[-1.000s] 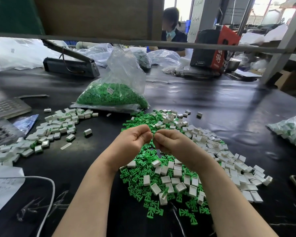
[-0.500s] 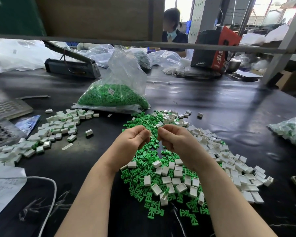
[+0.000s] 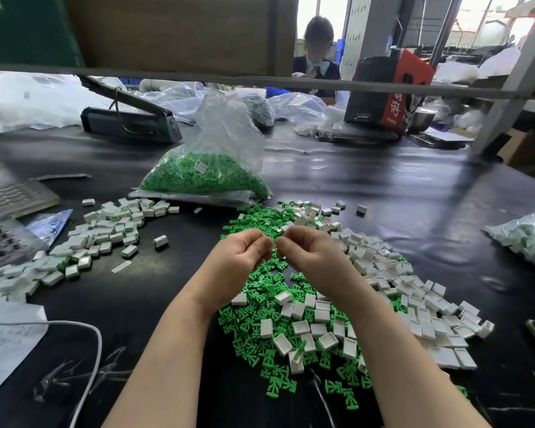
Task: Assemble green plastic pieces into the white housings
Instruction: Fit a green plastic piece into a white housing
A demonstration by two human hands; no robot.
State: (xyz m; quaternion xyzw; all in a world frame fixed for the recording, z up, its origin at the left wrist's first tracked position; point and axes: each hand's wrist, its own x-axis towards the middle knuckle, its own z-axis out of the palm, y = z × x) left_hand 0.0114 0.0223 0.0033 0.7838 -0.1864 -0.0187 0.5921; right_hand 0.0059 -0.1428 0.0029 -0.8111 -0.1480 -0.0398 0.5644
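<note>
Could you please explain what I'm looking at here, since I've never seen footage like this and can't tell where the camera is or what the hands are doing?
The camera sits on a person's head, looking forward and down at a black worktable. No machine is involved: the left hand and right hand are bare, fingers curled, fingertips meeting over a heap of green plastic pieces mixed with empty white housings. They seem to be pressing two small parts together, though the parts are hidden by the fingers. To the left lies a pile of housings with green showing, apparently finished. Behind stands a clear bag of green pieces.
</note>
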